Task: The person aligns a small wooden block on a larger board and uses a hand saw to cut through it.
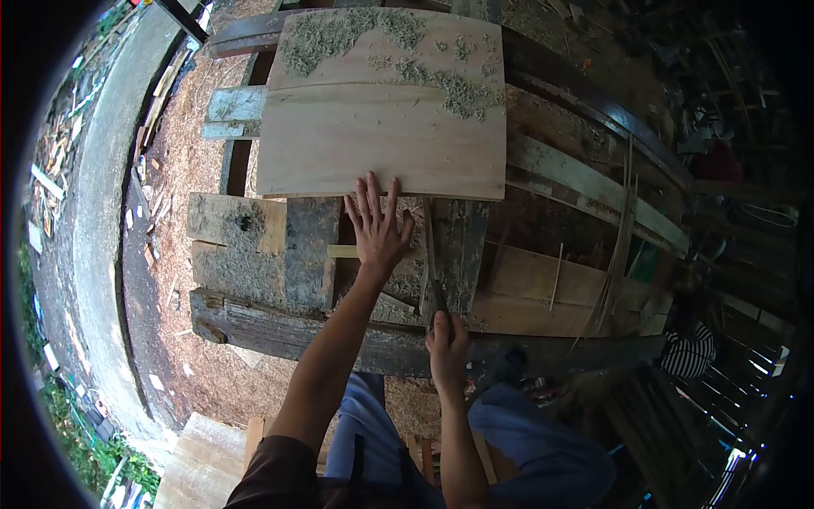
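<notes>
A wide pale wooden board (373, 140) lies across the workbench, with heaps of curly shavings (339, 38) on its far part. My left hand (379, 229) has its fingers spread, their tips resting on the board's near edge. To its right, my right hand (447, 339) is closed around the dark handle of a long, thin tool (432, 263). The tool points away from me, its far end at the board's near edge. What kind of tool it is, I cannot tell.
The bench is made of rough planks (309, 254) with gaps between them. A thick dark beam (254, 327) runs along its near side. Thin wood strips (623, 229) lie at the right. Shavings cover the ground, and a concrete ledge (97, 212) stands at the left.
</notes>
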The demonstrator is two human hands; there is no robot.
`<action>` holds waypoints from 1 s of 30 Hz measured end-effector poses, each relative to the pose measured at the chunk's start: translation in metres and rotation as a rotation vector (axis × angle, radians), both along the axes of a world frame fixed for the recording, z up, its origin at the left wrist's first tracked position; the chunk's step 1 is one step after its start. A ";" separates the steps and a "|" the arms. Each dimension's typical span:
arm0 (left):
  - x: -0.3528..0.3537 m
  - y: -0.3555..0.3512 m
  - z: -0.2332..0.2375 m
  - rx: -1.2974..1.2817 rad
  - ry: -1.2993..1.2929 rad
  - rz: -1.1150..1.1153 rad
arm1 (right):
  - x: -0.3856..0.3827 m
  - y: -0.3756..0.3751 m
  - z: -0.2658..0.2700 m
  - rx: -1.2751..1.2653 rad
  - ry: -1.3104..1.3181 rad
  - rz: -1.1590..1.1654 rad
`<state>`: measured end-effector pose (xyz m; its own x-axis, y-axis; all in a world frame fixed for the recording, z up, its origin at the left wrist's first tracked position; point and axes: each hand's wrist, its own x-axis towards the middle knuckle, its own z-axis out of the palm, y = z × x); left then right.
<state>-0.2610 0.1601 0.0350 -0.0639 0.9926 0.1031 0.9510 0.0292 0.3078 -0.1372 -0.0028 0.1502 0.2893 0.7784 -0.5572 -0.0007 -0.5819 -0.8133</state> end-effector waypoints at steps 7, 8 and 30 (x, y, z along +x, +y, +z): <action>0.004 0.000 -0.001 0.015 0.020 0.019 | 0.001 -0.003 0.004 -0.013 -0.038 0.023; 0.005 0.000 -0.002 0.015 0.017 0.017 | 0.003 0.001 0.011 -0.045 0.036 0.014; 0.005 -0.006 -0.004 -0.038 0.025 0.004 | 0.006 0.003 0.034 -0.053 0.073 -0.126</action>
